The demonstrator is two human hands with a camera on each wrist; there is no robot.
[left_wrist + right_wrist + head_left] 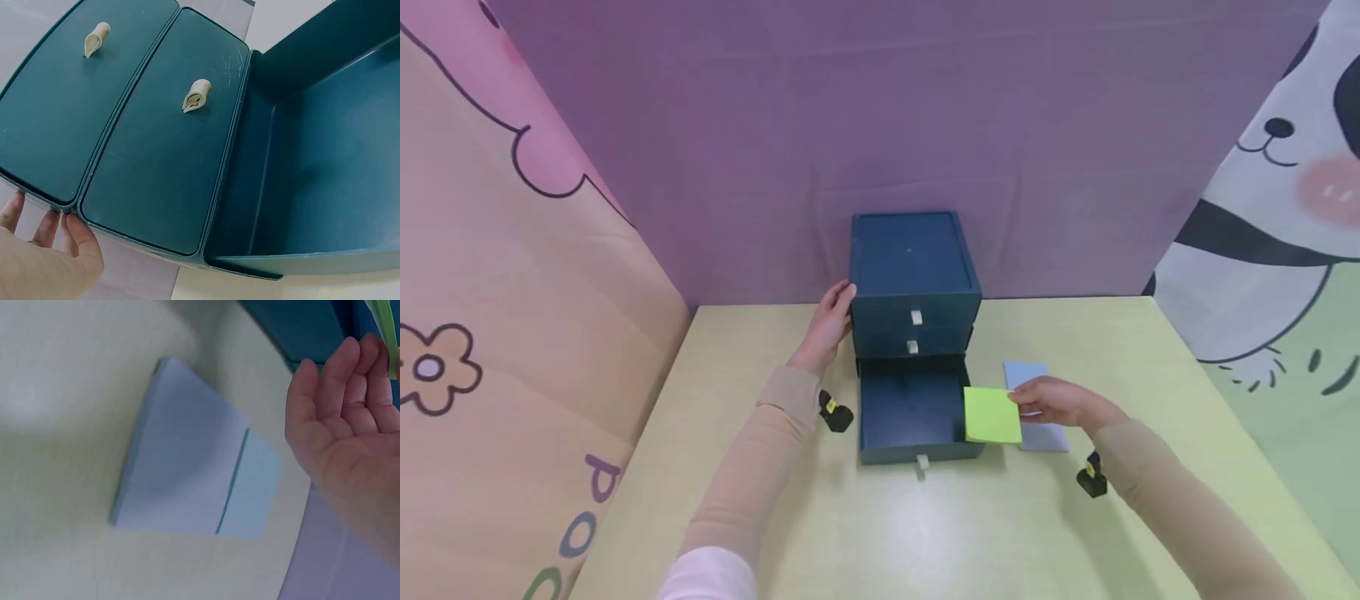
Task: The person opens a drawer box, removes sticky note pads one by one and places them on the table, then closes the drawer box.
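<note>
A dark blue desktop drawer cabinet point(916, 254) stands against the purple backdrop, its bottom drawer point(906, 412) pulled out and the two upper ones closed. The fingertips of my left hand point(830, 323) rest on the cabinet's left side; the left wrist view has them along the edge by the closed drawer fronts point(159, 144). Between thumb and fingers, my right hand point(1062, 402) pinches a yellow-green sticky note pad point(992, 415) at its right edge. The pad overlaps the open drawer's right front corner in the head view. Only a sliver of it shows in the right wrist view.
On the table right of the cabinet, under the right hand, lie a lavender pad point(181, 456) and a light blue pad point(253, 487) side by side. Small pale pull tabs point(922, 462) stick out from the drawer fronts. Printed cloth walls enclose the table on three sides.
</note>
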